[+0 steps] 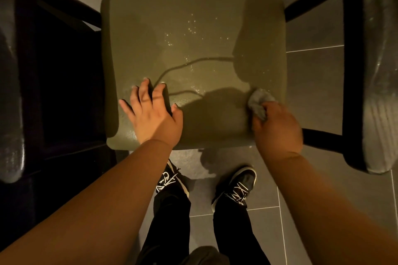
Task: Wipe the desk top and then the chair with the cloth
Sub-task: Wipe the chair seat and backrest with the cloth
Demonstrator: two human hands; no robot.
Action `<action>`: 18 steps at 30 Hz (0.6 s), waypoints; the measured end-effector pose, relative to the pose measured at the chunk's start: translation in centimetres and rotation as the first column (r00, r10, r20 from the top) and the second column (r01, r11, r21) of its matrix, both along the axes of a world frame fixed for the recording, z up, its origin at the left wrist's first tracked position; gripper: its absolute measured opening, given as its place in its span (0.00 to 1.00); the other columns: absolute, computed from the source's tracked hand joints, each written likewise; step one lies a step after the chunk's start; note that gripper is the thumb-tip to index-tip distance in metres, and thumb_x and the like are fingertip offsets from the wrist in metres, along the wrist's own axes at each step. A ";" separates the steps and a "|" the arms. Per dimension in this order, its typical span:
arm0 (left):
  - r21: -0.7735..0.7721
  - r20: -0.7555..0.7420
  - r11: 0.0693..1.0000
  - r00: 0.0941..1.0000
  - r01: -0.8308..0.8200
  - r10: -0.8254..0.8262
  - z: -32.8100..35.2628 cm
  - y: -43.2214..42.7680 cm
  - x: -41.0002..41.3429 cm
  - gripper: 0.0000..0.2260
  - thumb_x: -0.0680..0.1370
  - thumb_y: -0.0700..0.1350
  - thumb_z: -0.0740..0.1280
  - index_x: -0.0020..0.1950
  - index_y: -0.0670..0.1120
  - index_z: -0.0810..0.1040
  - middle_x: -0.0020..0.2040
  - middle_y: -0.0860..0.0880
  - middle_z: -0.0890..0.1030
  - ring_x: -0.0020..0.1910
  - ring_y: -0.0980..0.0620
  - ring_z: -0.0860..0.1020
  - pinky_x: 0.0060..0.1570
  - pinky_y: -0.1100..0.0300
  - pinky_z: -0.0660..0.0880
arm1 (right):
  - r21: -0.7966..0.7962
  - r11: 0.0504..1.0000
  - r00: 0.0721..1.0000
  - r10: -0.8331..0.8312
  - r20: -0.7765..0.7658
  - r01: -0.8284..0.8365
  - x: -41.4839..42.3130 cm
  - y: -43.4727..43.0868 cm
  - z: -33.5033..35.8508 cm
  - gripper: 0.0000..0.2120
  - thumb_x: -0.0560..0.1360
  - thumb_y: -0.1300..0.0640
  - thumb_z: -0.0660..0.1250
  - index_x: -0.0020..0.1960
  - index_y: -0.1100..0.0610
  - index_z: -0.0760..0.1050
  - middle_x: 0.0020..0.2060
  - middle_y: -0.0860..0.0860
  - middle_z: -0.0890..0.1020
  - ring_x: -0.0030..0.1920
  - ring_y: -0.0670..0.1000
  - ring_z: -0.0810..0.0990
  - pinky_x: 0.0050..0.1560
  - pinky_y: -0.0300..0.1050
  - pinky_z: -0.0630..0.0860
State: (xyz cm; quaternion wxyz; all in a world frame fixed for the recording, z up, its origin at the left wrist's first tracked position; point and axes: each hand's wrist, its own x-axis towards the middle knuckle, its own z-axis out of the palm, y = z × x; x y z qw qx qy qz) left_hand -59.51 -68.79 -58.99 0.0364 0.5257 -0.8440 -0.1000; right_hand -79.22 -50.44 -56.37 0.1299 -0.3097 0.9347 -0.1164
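An olive-green padded chair seat (pixel 193 28) fills the middle of the head view, seen from above. My left hand (pixel 154 112) lies flat on the seat's near left part with its fingers spread. My right hand (pixel 277 129) grips a crumpled grey cloth (pixel 258 101) and presses it against the seat's near right corner. Small shiny specks and the thin shadow of a cord show on the seat surface. The desk is not in view.
Black chair armrests and frame rise on both sides, left (pixel 13 92) and right (pixel 377 92). Grey floor tiles (pixel 312 71) lie right of and below the seat. My two feet in black shoes (pixel 234 187) stand just before the seat's front edge.
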 end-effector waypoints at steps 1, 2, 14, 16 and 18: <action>-0.003 -0.007 1.000 1.000 -0.002 0.002 -0.1 0.0 0.0 0.25 0.77 0.54 0.63 0.74 0.50 0.71 0.80 0.44 0.65 0.80 0.37 0.59 0.79 0.30 0.46 | -0.049 0.998 0.999 -0.038 0.021 0.039 0.4 -0.3 -0.2 0.10 0.77 0.53 0.66 0.55 0.57 0.78 0.51 0.59 0.81 0.48 0.63 0.79 0.42 0.47 0.69; -0.006 -0.016 1.000 1.000 -0.004 0.004 -0.1 0.0 0.0 0.25 0.77 0.53 0.63 0.73 0.50 0.71 0.80 0.44 0.65 0.80 0.37 0.59 0.79 0.31 0.46 | -0.114 0.992 0.998 -0.041 0.045 0.046 1.1 -0.9 -0.3 0.11 0.76 0.52 0.66 0.55 0.57 0.79 0.50 0.58 0.82 0.48 0.62 0.79 0.42 0.45 0.67; -0.055 -0.037 0.998 0.999 -0.006 0.004 -0.5 0.1 0.1 0.25 0.76 0.52 0.64 0.73 0.49 0.71 0.79 0.44 0.66 0.80 0.36 0.60 0.79 0.31 0.47 | -0.041 0.999 0.998 0.032 -0.049 -0.034 -0.5 -1.7 0.0 0.13 0.77 0.53 0.70 0.58 0.60 0.80 0.51 0.62 0.81 0.47 0.65 0.80 0.43 0.51 0.73; -0.058 -0.042 0.998 0.999 -0.007 0.004 -0.5 0.1 0.0 0.25 0.76 0.52 0.64 0.73 0.49 0.71 0.79 0.44 0.66 0.80 0.36 0.60 0.79 0.31 0.47 | -0.037 0.987 0.986 -0.158 -0.046 0.156 -1.6 -1.5 0.0 0.14 0.78 0.54 0.66 0.60 0.61 0.78 0.53 0.63 0.80 0.51 0.65 0.78 0.45 0.48 0.66; -0.057 -0.050 0.998 0.999 -0.009 0.006 -0.6 0.1 0.0 0.25 0.76 0.52 0.64 0.73 0.49 0.71 0.79 0.43 0.66 0.80 0.36 0.60 0.79 0.31 0.47 | -0.111 0.966 0.971 -0.238 -0.019 0.234 -0.8 -2.3 0.0 0.13 0.78 0.56 0.66 0.60 0.61 0.78 0.54 0.63 0.79 0.51 0.65 0.78 0.45 0.47 0.65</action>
